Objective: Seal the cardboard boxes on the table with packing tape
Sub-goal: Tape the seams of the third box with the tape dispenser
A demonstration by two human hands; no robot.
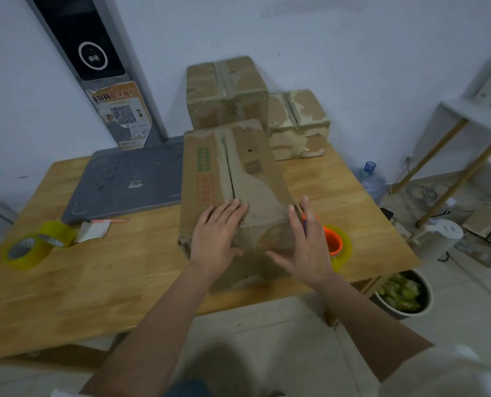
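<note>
A long cardboard box lies on the wooden table, its top flaps closed with a dark seam down the middle. My left hand lies flat on the box's near top corner, fingers straight. My right hand is open beside the box's near right edge, fingers spread, its palm toward the near face. Behind that hand sits a tape roll with an orange core. Two yellowish tape rolls lie at the table's left. Two taped boxes, a tall one and a lower one, stand at the back.
A grey flat slab lies on the table's back left, with a pink pen and a paper scrap before it. Right of the table are a water bottle, a white shelf and a bowl of green things on the floor.
</note>
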